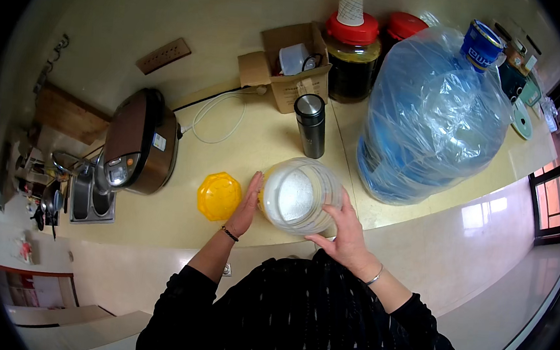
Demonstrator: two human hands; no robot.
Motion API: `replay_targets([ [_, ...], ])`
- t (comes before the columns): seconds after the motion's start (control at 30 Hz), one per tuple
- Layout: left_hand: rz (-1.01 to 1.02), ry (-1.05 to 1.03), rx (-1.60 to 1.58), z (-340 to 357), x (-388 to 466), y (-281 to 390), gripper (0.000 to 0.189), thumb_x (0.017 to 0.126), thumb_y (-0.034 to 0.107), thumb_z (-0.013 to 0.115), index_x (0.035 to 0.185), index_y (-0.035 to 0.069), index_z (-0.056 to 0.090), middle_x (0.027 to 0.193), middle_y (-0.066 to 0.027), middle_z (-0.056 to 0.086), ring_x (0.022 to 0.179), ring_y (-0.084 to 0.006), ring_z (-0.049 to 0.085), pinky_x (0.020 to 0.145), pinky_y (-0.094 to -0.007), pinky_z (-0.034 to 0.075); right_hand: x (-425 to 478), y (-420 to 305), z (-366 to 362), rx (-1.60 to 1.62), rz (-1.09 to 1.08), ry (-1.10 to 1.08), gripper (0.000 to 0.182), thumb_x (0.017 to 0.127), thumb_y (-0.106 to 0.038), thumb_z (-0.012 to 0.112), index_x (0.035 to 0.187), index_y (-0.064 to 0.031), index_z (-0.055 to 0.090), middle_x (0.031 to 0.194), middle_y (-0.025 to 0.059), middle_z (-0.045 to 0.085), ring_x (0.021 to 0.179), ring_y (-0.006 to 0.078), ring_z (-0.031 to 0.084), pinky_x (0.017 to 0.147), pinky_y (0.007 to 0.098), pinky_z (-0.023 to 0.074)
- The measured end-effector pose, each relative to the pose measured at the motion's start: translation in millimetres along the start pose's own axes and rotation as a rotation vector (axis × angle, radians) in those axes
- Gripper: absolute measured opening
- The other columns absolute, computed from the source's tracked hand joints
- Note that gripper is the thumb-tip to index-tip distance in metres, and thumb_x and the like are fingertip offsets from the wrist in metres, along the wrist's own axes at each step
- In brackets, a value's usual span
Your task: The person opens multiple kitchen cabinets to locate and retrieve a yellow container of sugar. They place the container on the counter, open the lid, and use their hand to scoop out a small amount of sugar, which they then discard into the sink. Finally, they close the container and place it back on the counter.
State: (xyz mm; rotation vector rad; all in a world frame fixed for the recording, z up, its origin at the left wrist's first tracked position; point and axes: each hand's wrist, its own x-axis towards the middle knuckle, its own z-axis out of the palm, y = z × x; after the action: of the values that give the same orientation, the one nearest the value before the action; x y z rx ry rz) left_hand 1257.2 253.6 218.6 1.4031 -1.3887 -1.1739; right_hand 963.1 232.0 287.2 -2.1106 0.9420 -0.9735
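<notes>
A clear plastic jar (299,195) is tilted between my hands over the front part of the countertop. My left hand (246,206) lies flat against its left side, fingers straight and together. My right hand (344,233) grips the jar's right side, thumb low and fingers around the wall. Left of my left hand, a yellow octagonal lid (219,196) lies on the counter. A dark vacuum flask (314,138) with a steel top stands upright just behind the jar.
A brown rice cooker (139,146) stands left, near a steel sink (80,201). Behind are an open cardboard box (301,90), a white cable (196,119) and a red-lidded jar (351,74) with a paper cup (351,8) on top. A plastic-wrapped blue water bottle (431,127) stands right.
</notes>
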Motion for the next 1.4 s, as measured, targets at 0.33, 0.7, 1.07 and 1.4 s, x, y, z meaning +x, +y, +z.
replay_targets([
  [0.33,-0.122,-0.028,-0.150,-12.3,-9.4,-14.9,0.065,0.106,0.043,0.019,0.153,-0.001,0.011,0.159,-0.0150,0.017,0.148,-0.0237,0.015,0.120,-0.0330,0.012,3.2,-11.8,9.5,-0.129,-0.129,0.026,0.064,0.066,-0.030,0.087,0.117,-0.0100,0.054,0.145,0.0322,0.032,0.122,0.0470,0.048,0.097,0.0468,0.0467],
  [0.7,-0.157,-0.013,-0.063,-9.8,-5.6,-6.2,0.064,0.106,0.044,0.017,0.153,0.001,0.012,0.159,-0.0147,0.018,0.147,-0.0240,0.016,0.120,-0.0333,0.013,11.2,-6.1,5.9,-0.058,-0.062,0.026,0.064,0.067,-0.033,0.086,0.118,-0.0110,0.054,0.147,0.0294,0.032,0.123,0.0448,0.048,0.099,0.0458,0.0452],
  [1.07,-0.108,0.025,-0.100,-0.9,-1.3,12.8,0.064,0.106,0.042,0.020,0.152,-0.001,0.015,0.157,-0.0159,0.020,0.146,-0.0258,0.020,0.118,-0.0336,0.017,21.0,3.2,-4.5,-0.016,-0.068,0.022,0.065,0.068,-0.029,0.086,0.121,-0.0126,0.054,0.148,0.0273,0.031,0.121,0.0446,0.049,0.098,0.0438,0.0466],
  [1.4,0.005,0.130,0.284,23.9,-48.9,4.2,0.056,0.106,0.030,0.026,0.152,-0.002,0.017,0.158,-0.0179,0.020,0.147,-0.0282,0.018,0.119,-0.0363,0.013,-21.1,19.3,-12.8,0.006,-0.216,-0.084,0.058,0.066,-0.023,0.086,0.114,-0.0121,0.056,0.149,0.0285,0.030,0.125,0.0449,0.047,0.101,0.0431,0.0447],
])
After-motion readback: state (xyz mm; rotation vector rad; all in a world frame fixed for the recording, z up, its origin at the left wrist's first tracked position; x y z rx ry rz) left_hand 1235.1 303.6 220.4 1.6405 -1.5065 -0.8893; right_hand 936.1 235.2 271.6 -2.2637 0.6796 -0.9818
